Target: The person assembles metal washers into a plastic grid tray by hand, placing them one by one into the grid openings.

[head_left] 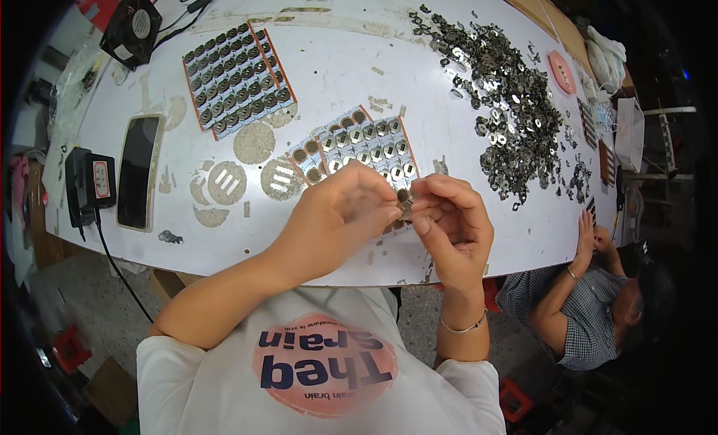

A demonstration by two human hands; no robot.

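My left hand (333, 222) is closed in a pinch, its thumb and forefinger together above the near edge of a sheet. Close beside it, nearly touching, the bent fingers of my right hand (458, 229) are pinched too. Something small and shiny shows between the fingertips, too small to name. Under the hands lies a sheet of round metal pieces (370, 147) in rows. It overlaps another sheet with dark round spots (305, 152). My hands hide the near part of both sheets.
Loose small metal pieces (516, 106) are heaped at the right. Two filled sheets (239, 80) lie at the far left, near a phone (140, 173), a black power adapter (91, 182) and a small fan (137, 27). A person (580, 308) works at the table's right edge.
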